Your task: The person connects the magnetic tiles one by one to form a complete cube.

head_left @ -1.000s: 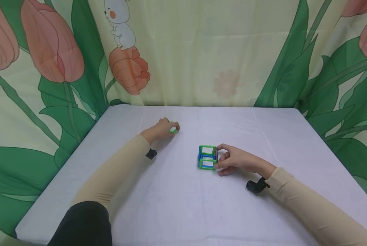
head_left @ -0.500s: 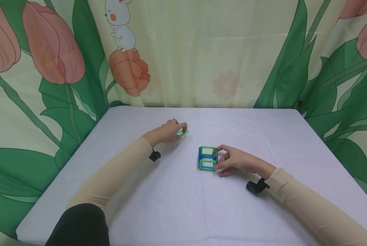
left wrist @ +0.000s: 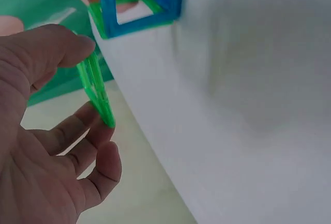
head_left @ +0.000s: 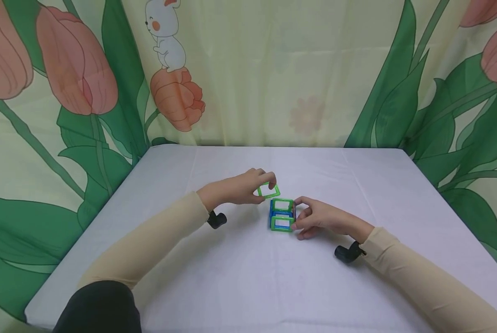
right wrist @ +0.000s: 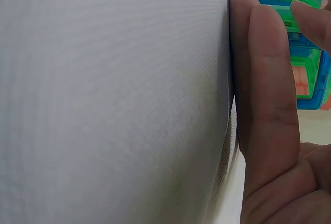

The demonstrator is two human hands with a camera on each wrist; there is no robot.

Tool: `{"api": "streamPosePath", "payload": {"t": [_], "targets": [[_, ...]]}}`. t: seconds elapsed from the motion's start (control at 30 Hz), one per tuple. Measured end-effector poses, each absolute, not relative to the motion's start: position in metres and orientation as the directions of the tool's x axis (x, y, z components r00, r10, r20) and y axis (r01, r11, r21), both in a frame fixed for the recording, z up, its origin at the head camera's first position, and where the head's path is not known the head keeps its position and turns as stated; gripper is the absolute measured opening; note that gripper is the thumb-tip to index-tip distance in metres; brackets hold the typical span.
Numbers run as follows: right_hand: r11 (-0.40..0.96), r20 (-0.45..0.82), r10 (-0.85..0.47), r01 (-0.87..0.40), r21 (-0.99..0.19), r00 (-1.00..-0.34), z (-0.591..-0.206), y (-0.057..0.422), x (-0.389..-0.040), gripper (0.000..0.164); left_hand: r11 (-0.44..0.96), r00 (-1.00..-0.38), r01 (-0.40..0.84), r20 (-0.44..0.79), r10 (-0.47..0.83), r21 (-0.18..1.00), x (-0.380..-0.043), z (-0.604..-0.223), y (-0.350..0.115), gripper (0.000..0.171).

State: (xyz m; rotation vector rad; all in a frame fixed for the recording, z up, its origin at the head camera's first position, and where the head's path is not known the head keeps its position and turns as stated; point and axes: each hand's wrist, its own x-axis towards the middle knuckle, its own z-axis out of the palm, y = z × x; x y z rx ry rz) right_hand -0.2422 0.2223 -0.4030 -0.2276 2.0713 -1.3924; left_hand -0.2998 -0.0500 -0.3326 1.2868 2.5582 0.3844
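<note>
My left hand (head_left: 245, 186) pinches a green-framed magnetic tile (head_left: 278, 190) by its edges, held up just behind and left of a small magnetic tile structure (head_left: 281, 214). In the left wrist view the thumb is on one end of the green tile (left wrist: 102, 92) and fingertips on the other. Blue and green frames make up the structure, with a brownish-orange one on its right side. My right hand (head_left: 325, 216) steadies that side, index finger at the far corner and thumb at the near one. Its other fingers (right wrist: 271, 79) lie along the cloth in the right wrist view.
A white cloth covers the table (head_left: 231, 277). Behind it hangs a curtain (head_left: 252, 83) printed with tulips and a rabbit. Small black cameras (head_left: 217, 220) sit at both wrists.
The left hand has carried the green tile rightward and slightly nearer, up to the structure, turning it so its open frame shows. The right hand and the structure stay in place.
</note>
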Motion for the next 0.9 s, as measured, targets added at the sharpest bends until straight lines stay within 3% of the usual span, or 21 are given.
{"api": "streamPosePath", "payload": {"t": [0.23, 0.57, 0.9], "targets": [[0.422, -0.388, -0.474, 0.182, -0.888, -0.79, -0.404, 0.223, -0.242, 0.078, 0.529, -0.548, 0.746, -0.079, 0.833, 0.405, -0.291, -0.333, -0.042, 0.053], [0.403, -0.369, -0.502, 0.166, -0.9, -0.782, -0.404, 0.226, -0.243, 0.075, 0.475, -0.498, 0.744, -0.085, 0.863, 0.47, -0.278, -0.334, -0.029, 0.054], [0.415, -0.371, -0.496, 0.16, -0.895, -0.785, -0.406, 0.224, -0.245, 0.072, 0.485, -0.522, 0.737, -0.06, 0.851, 0.471, -0.278, -0.344, -0.03, 0.053]]}}
